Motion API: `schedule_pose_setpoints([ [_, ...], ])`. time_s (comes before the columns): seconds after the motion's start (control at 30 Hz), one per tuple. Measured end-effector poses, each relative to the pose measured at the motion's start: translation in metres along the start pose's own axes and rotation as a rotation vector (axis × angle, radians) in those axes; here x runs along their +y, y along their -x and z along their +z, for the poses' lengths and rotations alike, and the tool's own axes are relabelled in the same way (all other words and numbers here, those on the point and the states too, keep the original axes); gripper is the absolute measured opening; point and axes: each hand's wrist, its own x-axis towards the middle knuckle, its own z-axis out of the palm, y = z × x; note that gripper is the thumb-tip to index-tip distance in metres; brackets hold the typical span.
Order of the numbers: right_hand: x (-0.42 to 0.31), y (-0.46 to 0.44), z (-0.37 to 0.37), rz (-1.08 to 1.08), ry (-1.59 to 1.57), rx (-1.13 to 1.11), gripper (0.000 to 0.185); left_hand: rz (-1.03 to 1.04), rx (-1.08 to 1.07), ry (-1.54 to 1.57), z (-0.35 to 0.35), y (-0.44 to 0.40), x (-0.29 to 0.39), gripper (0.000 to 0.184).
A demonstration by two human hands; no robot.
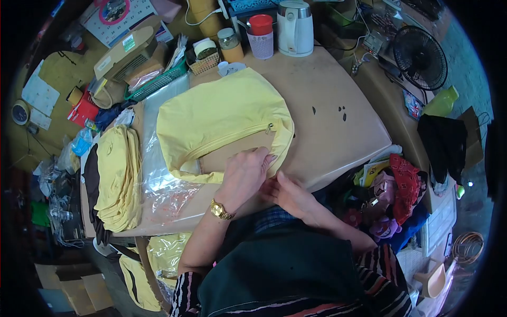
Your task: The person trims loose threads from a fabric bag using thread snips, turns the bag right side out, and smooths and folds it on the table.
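Observation:
A pale yellow fabric shoulder bag (222,103) lies flat on the table, its strap (285,145) curving round toward me. A zipper runs along its opening, with a metal puller (270,127) at the right end. My left hand (244,173), a gold watch on its wrist, is closed in a pinch on the strap's inner edge. Just below and to the right is my right hand (292,196), at the table's front edge. Its thumb stands apart from the fingers, close to the strap's lower edge; the fingertips are shaded and partly hidden.
Folded yellow bags (117,179) are stacked at the left, beside clear plastic sheeting (163,182). Along the back stand a green basket (158,82), jars, a red-lidded cup (261,37) and a white kettle (296,29). A black fan (421,57) and colourful cloth items (404,185) are at right.

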Motion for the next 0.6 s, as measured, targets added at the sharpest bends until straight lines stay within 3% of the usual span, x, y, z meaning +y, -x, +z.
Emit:
schedule_pose_setpoints([
  [0.07, 0.005, -0.020, -0.005, -0.041, -0.148, -0.080, 0.026, -0.021, 0.038, 0.006, -0.003, -0.001, 0.001, 0.020],
  [0.13, 0.005, -0.032, -0.001, -0.329, -0.022, -0.101, 0.021, -0.050, 0.075, 0.013, -0.005, -0.002, -0.002, 0.020],
  [0.37, -0.003, -0.028, 0.009, -0.285, -0.002, -0.092, 0.018, -0.180, 0.053, 0.177, -0.007, 0.004, -0.006, 0.016],
  [0.43, -0.018, -0.030, 0.018, -0.107, -0.295, 0.041, 0.013, -0.231, 0.028, 0.260, -0.015, 0.007, -0.005, 0.017],
  [0.53, -0.030, -0.042, 0.006, -0.251, -0.169, 0.029, 0.007, -0.167, -0.018, 0.090, -0.025, 0.014, -0.005, 0.018],
  [0.6, -0.022, -0.044, 0.009, -0.254, -0.061, 0.008, 0.007, -0.066, 0.211, -0.168, -0.021, 0.016, 0.006, 0.018],
])
